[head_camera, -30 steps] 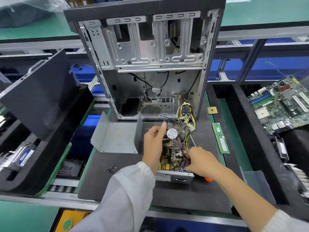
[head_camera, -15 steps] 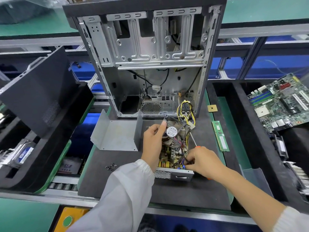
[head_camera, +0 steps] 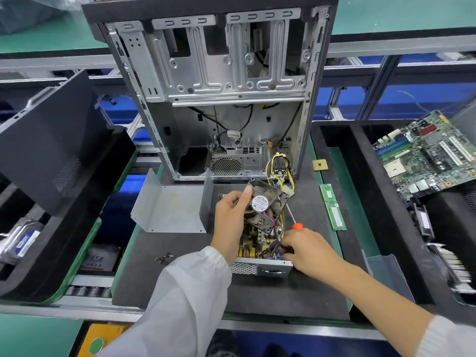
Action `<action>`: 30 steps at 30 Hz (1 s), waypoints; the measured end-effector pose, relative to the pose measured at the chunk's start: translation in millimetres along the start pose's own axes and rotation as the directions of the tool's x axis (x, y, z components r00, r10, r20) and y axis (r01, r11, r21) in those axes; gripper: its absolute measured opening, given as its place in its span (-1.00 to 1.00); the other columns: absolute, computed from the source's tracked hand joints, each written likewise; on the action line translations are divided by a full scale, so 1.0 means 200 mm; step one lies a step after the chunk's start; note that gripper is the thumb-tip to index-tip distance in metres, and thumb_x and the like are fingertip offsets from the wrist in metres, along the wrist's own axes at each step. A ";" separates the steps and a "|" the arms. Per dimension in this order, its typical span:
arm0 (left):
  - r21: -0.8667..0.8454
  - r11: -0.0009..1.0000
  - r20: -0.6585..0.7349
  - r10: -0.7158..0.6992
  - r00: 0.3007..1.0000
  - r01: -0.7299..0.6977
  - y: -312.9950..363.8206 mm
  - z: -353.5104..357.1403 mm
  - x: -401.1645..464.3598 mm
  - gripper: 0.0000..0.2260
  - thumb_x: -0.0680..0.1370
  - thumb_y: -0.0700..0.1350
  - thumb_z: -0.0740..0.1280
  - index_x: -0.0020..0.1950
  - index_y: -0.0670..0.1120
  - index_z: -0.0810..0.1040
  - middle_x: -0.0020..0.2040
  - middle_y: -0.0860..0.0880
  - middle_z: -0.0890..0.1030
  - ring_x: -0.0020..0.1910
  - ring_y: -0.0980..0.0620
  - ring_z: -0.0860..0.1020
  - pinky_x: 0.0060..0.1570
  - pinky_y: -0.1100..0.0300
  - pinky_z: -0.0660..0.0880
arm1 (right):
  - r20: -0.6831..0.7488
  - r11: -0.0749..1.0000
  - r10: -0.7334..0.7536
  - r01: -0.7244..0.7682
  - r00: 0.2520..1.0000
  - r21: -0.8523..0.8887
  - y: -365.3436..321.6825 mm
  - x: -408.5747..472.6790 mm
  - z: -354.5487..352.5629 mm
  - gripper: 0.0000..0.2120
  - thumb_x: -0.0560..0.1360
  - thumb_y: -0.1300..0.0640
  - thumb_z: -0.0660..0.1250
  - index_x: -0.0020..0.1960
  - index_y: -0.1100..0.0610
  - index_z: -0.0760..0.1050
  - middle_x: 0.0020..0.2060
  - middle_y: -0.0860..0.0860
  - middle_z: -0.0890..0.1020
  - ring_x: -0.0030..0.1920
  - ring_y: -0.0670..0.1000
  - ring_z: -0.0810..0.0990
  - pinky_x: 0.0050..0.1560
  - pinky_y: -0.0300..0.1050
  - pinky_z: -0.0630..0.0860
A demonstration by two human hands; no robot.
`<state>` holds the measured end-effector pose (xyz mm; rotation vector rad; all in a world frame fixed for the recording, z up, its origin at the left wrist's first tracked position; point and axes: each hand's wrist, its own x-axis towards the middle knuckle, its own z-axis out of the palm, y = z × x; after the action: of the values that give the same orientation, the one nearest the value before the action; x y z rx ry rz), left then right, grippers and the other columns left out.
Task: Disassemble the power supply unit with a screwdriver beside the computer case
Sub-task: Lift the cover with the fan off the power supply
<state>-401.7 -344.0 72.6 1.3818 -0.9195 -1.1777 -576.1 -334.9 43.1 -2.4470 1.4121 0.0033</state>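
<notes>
Left hand gripping square black fan, right hand pinching tangled wires

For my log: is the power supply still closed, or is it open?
Open. The power supply shows its bare circuit board, and the left hand holds the fan tilted above it.

- Power supply unit: cover off, circuit board exposed, lying just before the computer case.
- Fan: lifted, tilted.
- Screwdriver: orange handle, alongside unit.
</notes>
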 end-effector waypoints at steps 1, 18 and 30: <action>0.008 1.000 -0.003 0.012 1.000 -0.012 0.00 0.00 0.00 -0.66 0.60 0.07 0.29 -0.05 -0.20 0.64 -0.11 -0.10 0.68 -0.16 0.18 0.59 -0.16 0.42 0.49 | 0.003 1.000 -0.013 0.013 1.000 0.013 0.00 -0.01 0.00 -0.89 0.51 0.08 0.32 -0.04 0.10 0.57 -0.04 -0.02 0.58 -0.01 0.05 0.53 -0.18 -0.17 0.31; 0.064 0.997 -0.037 0.035 0.999 -0.032 0.01 0.02 0.01 -0.59 0.63 0.07 0.25 -0.06 -0.29 0.58 -0.16 -0.23 0.61 -0.20 0.09 0.51 -0.21 0.31 0.44 | 0.052 1.000 -0.024 0.023 0.998 0.016 -0.02 -0.01 -0.03 -0.94 0.51 0.17 0.26 -0.11 0.10 0.50 -0.05 0.00 0.56 -0.04 0.08 0.52 -0.14 -0.09 0.39; 0.102 0.994 -0.023 0.029 0.999 -0.026 -0.02 0.02 0.01 -0.65 0.62 0.10 0.24 -0.09 -0.14 0.63 -0.17 -0.10 0.66 -0.18 0.10 0.57 -0.14 0.21 0.51 | 0.095 0.997 -0.068 0.072 0.993 -0.031 -0.03 -0.01 -0.05 -0.95 0.49 0.18 0.25 -0.11 0.10 0.49 -0.04 0.00 0.55 -0.04 0.08 0.52 -0.18 -0.12 0.34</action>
<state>-406.0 -347.4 68.8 1.4576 -0.9901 -1.1040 -574.4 -333.9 54.8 -2.4881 1.2963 0.1266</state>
